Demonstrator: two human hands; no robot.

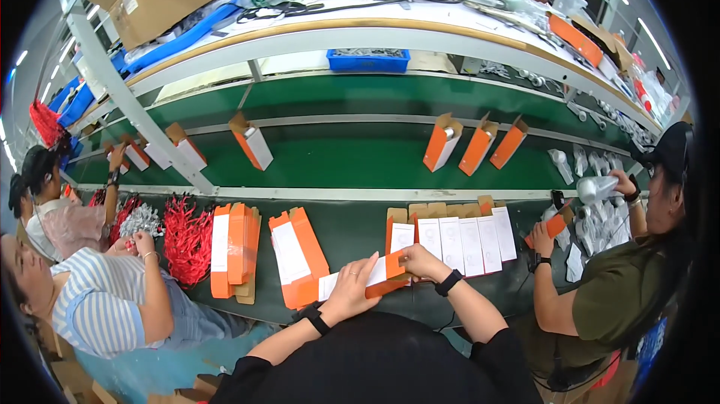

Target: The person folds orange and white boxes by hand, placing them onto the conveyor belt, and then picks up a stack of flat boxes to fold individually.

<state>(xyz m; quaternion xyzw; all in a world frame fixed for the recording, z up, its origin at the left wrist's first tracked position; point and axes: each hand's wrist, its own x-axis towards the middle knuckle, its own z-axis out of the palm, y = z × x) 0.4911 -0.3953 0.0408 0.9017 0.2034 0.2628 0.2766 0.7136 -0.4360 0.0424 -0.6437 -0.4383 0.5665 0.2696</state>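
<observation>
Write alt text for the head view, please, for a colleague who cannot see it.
Both hands, left hand and right hand, hold a flat orange-and-white carton over a green conveyor belt. More flat cartons lie ahead, and co-workers sit on either side.

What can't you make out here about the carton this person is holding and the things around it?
Head view only:
- Far end of the flat orange-and-white carton: covered by the right hand.
- Its middle: under the left hand.
- Print on the white panels of the carton row: too small.
- Contents of the upright boxes on the belt: only a pale shape shows.
</observation>
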